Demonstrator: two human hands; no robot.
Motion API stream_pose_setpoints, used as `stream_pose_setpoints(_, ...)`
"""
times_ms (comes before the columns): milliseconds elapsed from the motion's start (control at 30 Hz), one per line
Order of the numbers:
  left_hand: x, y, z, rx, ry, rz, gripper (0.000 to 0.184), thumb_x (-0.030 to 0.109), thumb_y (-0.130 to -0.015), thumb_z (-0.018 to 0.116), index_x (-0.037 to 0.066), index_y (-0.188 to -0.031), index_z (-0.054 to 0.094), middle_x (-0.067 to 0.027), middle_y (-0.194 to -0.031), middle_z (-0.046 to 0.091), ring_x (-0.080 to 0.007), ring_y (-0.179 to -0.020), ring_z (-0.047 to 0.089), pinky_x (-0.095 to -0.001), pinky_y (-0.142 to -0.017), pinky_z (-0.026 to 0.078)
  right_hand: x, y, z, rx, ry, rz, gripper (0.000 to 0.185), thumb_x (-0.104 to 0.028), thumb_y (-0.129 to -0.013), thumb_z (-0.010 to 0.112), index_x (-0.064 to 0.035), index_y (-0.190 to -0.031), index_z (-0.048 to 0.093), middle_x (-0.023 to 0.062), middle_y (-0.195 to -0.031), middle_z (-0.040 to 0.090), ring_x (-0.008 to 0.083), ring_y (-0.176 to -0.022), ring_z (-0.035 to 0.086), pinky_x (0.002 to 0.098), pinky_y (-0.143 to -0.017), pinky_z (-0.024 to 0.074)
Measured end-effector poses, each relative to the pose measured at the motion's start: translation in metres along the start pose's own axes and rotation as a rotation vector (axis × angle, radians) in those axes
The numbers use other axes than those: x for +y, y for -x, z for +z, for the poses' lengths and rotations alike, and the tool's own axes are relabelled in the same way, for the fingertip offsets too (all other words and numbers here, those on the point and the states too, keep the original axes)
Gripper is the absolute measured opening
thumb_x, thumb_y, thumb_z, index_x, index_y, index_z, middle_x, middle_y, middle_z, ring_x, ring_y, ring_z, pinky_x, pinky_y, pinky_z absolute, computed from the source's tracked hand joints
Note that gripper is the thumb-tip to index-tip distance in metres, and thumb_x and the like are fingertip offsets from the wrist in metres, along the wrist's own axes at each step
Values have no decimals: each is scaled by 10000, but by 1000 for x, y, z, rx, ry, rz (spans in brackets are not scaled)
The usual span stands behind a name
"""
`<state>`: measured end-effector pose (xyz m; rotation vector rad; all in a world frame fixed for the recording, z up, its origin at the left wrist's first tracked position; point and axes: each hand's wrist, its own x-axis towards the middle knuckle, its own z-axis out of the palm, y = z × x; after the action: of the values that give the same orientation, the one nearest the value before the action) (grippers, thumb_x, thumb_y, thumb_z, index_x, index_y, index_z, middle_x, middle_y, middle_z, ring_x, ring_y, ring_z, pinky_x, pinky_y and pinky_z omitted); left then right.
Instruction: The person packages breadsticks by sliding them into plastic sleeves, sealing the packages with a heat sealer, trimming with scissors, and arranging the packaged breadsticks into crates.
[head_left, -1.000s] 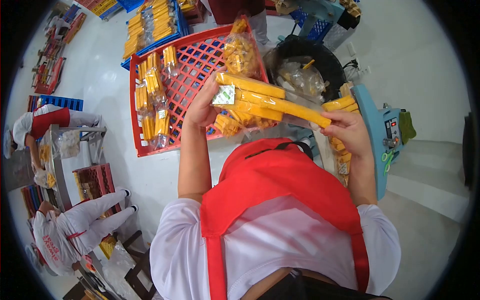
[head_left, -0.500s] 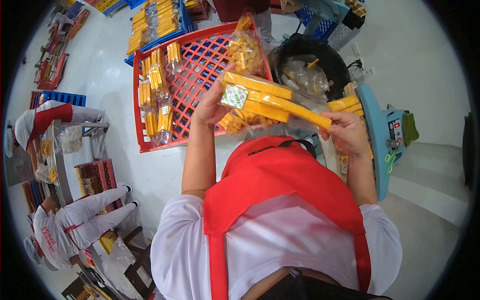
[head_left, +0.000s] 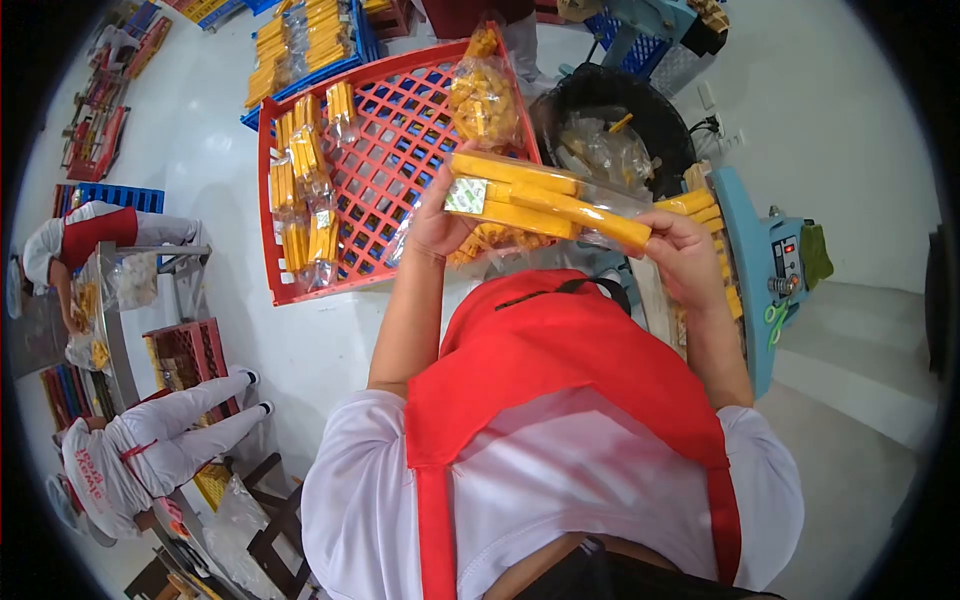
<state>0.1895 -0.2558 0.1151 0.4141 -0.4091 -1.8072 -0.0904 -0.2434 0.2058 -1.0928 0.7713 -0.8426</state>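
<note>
In front of the red apron, a clear plastic bag point(head_left: 605, 200) of long yellow food sticks point(head_left: 520, 217) with a green-and-white label point(head_left: 466, 195) is held up level. My left hand point(head_left: 437, 225) is closed around its labelled end. My right hand point(head_left: 690, 262) pinches the far end of one yellow stick point(head_left: 600, 217), which reaches past the others toward the bag's right end. Whether those fingertips also grip the plastic, I cannot tell. Below the bag lie loose yellow pieces point(head_left: 500, 237), partly hidden.
A red crate point(head_left: 385, 150) holds packed sticks point(head_left: 305, 150) and a bulging bag point(head_left: 485, 100). Beyond it stands a black bin point(head_left: 675, 125) with plastic inside. At right is a blue machine point(head_left: 755, 290) with green scissors point(head_left: 776, 320). Two co-workers point(head_left: 100, 235) bend over tables at left.
The long stick in my right fingers has shifted slightly and lies straighter against the others. Both hands keep their hold on the bag and stick. The view has moved a little.
</note>
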Motion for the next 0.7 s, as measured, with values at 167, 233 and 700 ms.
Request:
stream_pose_setpoints(167,-3,-5,-8,-65,69,-59,603,452,-836,417,98,-1295,250,-131,-1248,384,-286,-1138,405,-445,-904,375,-4,0,2,-220,507,-273,290,-62,-801,525,32,-1074,505,91,-915,572,151,-830,572,254,-752,466)
stream_pose_setpoints(233,-7,-6,-12,-43,94,-113,622,477,-832,406,93,-1295,249,-140,-1257,373,-298,-1140,400,-454,-892,385,-13,1,13,-107,381,-127,284,-78,-813,514,32,-1075,503,92,-906,573,145,-798,577,240,-720,469)
stream_pose_setpoints(700,-32,-25,0,-137,514,-311,651,503,-828,326,45,-1286,253,-179,-1301,301,-359,-1179,327,-503,-924,332,-61,-42,48,-4,361,10,265,-204,-848,486,5,-1001,545,40,-781,587,74,-674,547,216,-595,450)
